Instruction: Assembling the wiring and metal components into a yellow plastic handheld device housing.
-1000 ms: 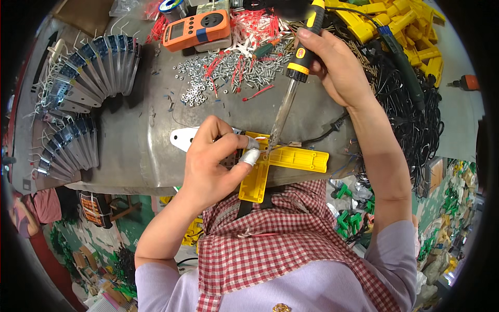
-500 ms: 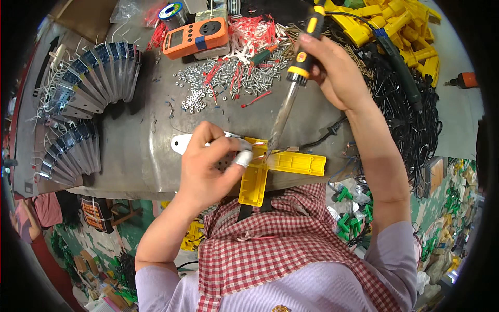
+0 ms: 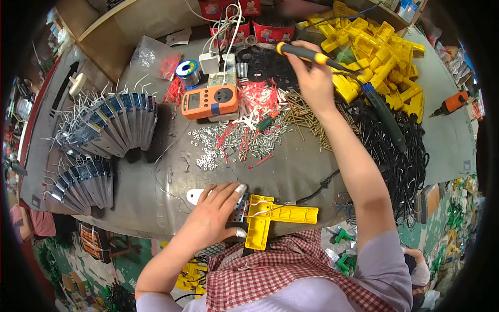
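Note:
My left hand (image 3: 215, 213) lies across a perforated metal plate (image 3: 238, 213) with a rounded white end, fingers over its far edge and thumb at its near edge. The plate adjoins an open yellow plastic housing half (image 3: 258, 236), which has a handle-like arm to the right and thin wires inside. A black cord runs off from the housing. Farther away, my right hand (image 3: 315, 83) is closed around a screwdriver (image 3: 304, 53) with a yellow-and-black handle, held above the bench near the yellow parts. The screwdriver's tip is hard to make out.
Loose screws (image 3: 260, 143) and white nuts (image 3: 208, 156) lie beyond the housing, backed by an orange meter (image 3: 209, 101) and a solder spool (image 3: 188, 73). Stacked boards (image 3: 122, 125) stand left. Yellow housings (image 3: 384, 62), black cords (image 3: 395, 182) and a green-handled tool (image 3: 385, 117) lie right.
My right hand has lifted the screwdriver away from the housing toward the back, tilting it nearly flat. My left hand has spread from a pinch over the housing onto the plate. The view has shifted.

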Tool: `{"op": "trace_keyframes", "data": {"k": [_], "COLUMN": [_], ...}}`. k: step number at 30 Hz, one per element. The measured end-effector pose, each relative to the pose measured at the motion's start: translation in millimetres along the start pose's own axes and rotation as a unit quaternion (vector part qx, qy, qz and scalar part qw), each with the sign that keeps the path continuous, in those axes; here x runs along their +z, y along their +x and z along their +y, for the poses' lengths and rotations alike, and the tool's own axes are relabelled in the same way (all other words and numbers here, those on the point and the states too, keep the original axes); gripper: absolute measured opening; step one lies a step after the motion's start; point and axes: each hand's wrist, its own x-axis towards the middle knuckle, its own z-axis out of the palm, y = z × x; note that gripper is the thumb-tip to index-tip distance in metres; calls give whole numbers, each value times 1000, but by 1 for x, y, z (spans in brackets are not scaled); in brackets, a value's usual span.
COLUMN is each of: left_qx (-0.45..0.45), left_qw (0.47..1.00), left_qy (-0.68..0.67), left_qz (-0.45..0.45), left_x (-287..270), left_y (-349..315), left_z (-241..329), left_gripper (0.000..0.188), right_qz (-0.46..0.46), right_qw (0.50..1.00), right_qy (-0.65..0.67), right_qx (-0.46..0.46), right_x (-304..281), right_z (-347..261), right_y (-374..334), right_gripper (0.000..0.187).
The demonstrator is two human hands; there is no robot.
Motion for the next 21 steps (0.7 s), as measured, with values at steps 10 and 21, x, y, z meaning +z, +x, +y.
{"op": "trace_keyframes", "data": {"k": [10,21], "left_qx": [-52,70], "left_qw": [998,986], "left_qy": [17,43], "left_qz": [41,145], "left_x": [7,2], "left_y": [-8,66], "left_z": [-4,63], "left_gripper": [85,39], "right_qz": [-558,-545], "right_qw": [808,815], "right_qy": [-55,11], "right_qx": [182,196], "right_x": [-6,-100], "right_z": [9,-84], "right_y": [-7,-112], "right_gripper": [21,19]}}
